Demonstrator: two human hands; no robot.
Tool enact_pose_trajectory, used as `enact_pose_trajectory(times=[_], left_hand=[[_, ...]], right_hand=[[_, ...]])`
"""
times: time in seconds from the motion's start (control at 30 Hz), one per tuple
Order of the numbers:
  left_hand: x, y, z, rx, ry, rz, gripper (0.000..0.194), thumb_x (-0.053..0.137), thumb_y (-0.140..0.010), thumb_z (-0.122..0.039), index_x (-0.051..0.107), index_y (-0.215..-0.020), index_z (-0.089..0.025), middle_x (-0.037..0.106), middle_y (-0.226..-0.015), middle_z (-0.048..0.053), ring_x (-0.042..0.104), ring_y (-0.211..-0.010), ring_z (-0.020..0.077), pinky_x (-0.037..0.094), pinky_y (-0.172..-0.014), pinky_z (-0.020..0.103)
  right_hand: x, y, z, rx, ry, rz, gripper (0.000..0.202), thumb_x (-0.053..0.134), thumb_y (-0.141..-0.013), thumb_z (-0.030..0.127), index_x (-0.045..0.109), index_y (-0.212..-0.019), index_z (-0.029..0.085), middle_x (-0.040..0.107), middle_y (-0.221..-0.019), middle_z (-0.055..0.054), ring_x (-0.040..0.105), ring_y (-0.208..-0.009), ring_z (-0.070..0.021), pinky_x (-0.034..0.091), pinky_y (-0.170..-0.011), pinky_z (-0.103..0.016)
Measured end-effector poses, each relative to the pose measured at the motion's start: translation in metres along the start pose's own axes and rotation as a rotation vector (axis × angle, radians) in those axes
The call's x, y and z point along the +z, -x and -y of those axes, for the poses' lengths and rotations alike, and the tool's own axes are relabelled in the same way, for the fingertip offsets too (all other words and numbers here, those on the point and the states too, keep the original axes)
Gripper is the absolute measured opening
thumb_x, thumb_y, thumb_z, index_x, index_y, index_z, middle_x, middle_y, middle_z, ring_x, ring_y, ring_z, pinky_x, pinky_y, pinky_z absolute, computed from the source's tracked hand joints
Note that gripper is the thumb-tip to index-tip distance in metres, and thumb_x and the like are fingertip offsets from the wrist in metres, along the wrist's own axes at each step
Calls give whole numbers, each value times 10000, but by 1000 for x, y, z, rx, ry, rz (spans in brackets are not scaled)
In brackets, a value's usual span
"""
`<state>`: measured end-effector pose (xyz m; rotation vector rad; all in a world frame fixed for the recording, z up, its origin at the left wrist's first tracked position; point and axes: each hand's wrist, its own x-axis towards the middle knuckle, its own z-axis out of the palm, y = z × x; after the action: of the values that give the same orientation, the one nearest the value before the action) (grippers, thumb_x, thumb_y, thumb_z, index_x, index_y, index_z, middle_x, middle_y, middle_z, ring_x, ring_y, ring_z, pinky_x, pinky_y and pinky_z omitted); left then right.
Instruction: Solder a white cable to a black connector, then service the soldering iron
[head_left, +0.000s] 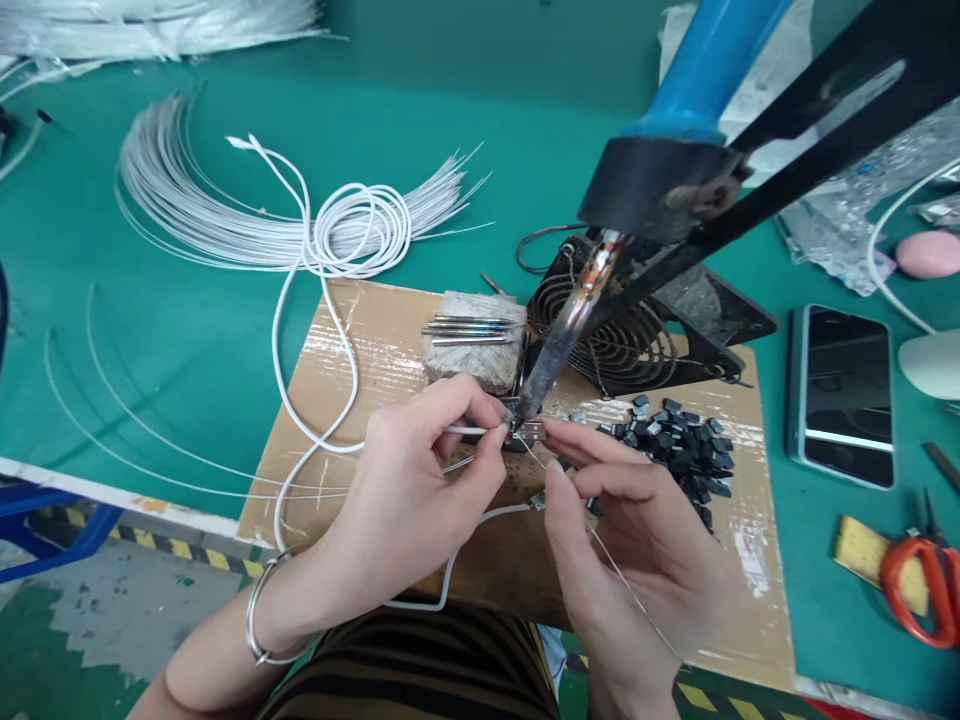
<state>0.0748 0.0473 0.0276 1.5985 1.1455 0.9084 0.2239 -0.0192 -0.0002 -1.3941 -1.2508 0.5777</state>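
White cable (463, 430), its end just beside the soldering iron (571, 318) tip, pinched by the left hand (427, 470). Right of the tip, the right hand (637, 520) pinches thin solder wire (630, 590). Steady cable, sparing feed and clear fingertips should help.

I count two hands of mine, one left hand (427, 460) and one right hand (637, 540), with one bracelet (259, 615) between them. There is one coil of white cable (322, 235), one thin metallic strand (634, 590) and one soldering iron (645, 180). I see one fan (660, 345), one grey block (476, 370), at least four metal rods (472, 325), one cardboard sheet (739, 630), one phone (844, 400), one pair of scissors (890, 578), one yellow sponge (859, 548) and one pink rounded object (928, 256). Two thin wires (150, 469) lie loose; those in the wire bundle (217, 235) and the small black pieces (686, 450) are too many for me to count.
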Motion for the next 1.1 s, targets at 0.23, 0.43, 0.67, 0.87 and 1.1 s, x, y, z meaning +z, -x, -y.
enact_pose_trajectory(times=[0.23,0.43,0.67,0.87,1.1], left_hand=[[-1,0,0,18,1,-9,147,543,-984,-168,658,-894,-171,659,-912,-28,409,-610,182,325,-560,329],[-1,1,1,35,0,-13,158,532,-983,-173,664,-899,-161,661,-913,-19,422,-613,177,329,-567,324],[-1,0,-2,46,-17,-16,162,526,-984,-172,669,-907,-160,659,-914,-18,420,-621,179,332,-571,321],[-2,0,-2,38,-31,-10,158,521,-976,-166,652,-887,-165,654,-898,-31,430,-616,171,341,-562,314],[-1,3,0,45,-52,-12,166,512,-970,-176,655,-885,-170,649,-887,-40,409,-598,170,340,-562,316]], right_hand=[[0,-1,0,-23,15,-1,191,732,-918,26,639,-942,191,766,-1251,-83,766,-1139,-217,627,-954,-331],[0,-2,-1,-64,52,3,196,735,-918,20,644,-952,191,766,-1248,-80,767,-1129,-206,633,-944,-322],[2,0,-2,-84,59,-9,219,746,-911,5,645,-980,186,760,-1267,-66,764,-1141,-188,632,-947,-296],[5,-3,-4,-137,99,-10,209,738,-921,13,626,-952,187,769,-1229,-58,765,-1140,-174,638,-931,-270],[5,-3,-3,-149,131,-20,205,742,-926,23,617,-946,184,766,-1228,-51,770,-1121,-153,643,-924,-243]])
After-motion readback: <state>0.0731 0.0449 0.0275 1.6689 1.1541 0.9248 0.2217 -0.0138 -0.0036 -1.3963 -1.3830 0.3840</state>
